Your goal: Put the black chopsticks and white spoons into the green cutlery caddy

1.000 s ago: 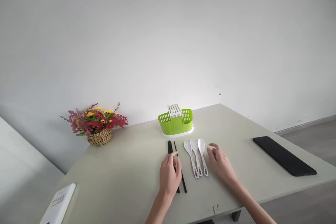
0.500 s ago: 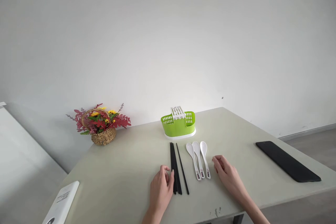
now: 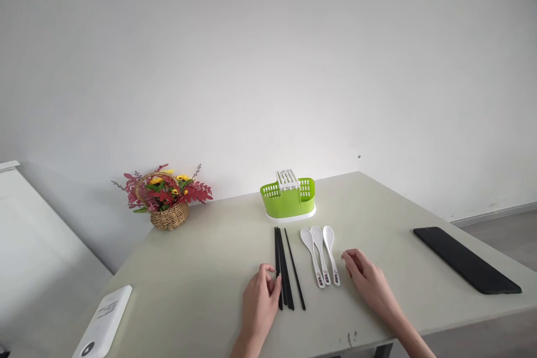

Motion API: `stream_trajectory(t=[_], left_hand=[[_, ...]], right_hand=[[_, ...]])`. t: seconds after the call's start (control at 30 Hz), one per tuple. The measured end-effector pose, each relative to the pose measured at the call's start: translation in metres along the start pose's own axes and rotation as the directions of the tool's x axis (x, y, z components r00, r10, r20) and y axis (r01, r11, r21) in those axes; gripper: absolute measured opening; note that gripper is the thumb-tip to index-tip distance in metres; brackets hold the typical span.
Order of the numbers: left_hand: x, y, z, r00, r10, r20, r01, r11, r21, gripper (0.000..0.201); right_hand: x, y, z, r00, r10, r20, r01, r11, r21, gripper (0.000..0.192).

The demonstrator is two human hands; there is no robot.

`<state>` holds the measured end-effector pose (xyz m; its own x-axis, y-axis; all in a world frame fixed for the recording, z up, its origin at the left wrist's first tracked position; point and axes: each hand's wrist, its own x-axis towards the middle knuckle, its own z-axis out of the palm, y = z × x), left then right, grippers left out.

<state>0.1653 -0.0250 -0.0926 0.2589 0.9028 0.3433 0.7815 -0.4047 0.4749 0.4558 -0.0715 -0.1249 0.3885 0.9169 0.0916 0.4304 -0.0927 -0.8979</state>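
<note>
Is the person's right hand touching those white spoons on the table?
Apart. The head view shows a strip of bare table between the right hand and the nearest of the three white spoons.

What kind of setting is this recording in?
Probably a plain room at home or a staged dining setup: a bare white wall, a pale table with black chopsticks, white spoons, a green cutlery holder and a flower basket.

We see bare bench (image 3: 201, 268) left of the chopsticks (image 3: 286, 268). Ahead, the green caddy (image 3: 288, 200) blocks; spoons (image 3: 322, 254) crowd the right.
</note>
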Motion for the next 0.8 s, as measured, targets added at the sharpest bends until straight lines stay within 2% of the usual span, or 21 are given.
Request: stream_trajectory(t=[0.17,0.27,0.37,0.5,0.63,0.8], left_hand=[[-0.001,0.001,-0.004,0.996,-0.080,0.040,0.083,0.992,-0.097,0.019],[-0.002,0.001,-0.004,0.994,-0.106,0.031,0.108,0.990,-0.086,0.020],[0.000,0.001,-0.005,0.992,-0.129,0.013,0.128,0.990,0.055,0.020],[0.012,0.004,-0.010,0.988,-0.148,0.049,0.128,0.950,0.286,0.021],[0.030,0.014,-0.021,0.984,-0.137,0.115,0.074,0.896,0.439,0.019],[0.058,0.027,-0.033,0.940,-0.249,0.233,0.088,0.838,0.539,0.019]], right_hand=[[0.000,0.001,0.000,1.000,-0.017,0.010,0.018,1.000,-0.016,0.042],[0.000,0.001,0.001,1.000,-0.025,0.005,0.026,1.000,-0.016,0.041],[0.000,0.000,0.001,1.000,-0.026,0.002,0.026,1.000,-0.016,0.041],[-0.001,0.000,0.000,0.999,-0.032,0.015,0.033,0.999,-0.021,0.042],[-0.002,-0.001,0.000,0.999,-0.032,0.006,0.032,0.999,-0.023,0.042],[-0.002,-0.002,0.000,1.000,-0.031,-0.004,0.031,0.999,-0.027,0.041]])
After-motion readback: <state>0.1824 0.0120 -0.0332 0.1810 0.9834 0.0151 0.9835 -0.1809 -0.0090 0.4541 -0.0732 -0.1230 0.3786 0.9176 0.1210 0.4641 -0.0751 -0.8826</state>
